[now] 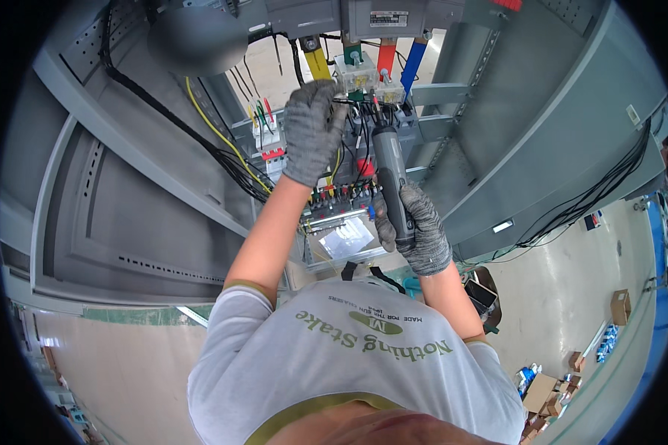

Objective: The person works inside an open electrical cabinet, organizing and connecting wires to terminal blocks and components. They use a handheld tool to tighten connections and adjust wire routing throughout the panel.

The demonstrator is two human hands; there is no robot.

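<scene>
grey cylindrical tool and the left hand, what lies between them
In the head view, black wires and a red part show between the left hand and the grey cylindrical tool.

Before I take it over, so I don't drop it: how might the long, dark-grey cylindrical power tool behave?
The power tool would probably roll if laid down, since its body looks rounded. It is likely stiff: its casing runs straight past the grey-gloved right hand.

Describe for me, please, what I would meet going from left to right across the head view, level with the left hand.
Yellow wire → white switch → left hand → grey power tool → black cables on the right.
</scene>
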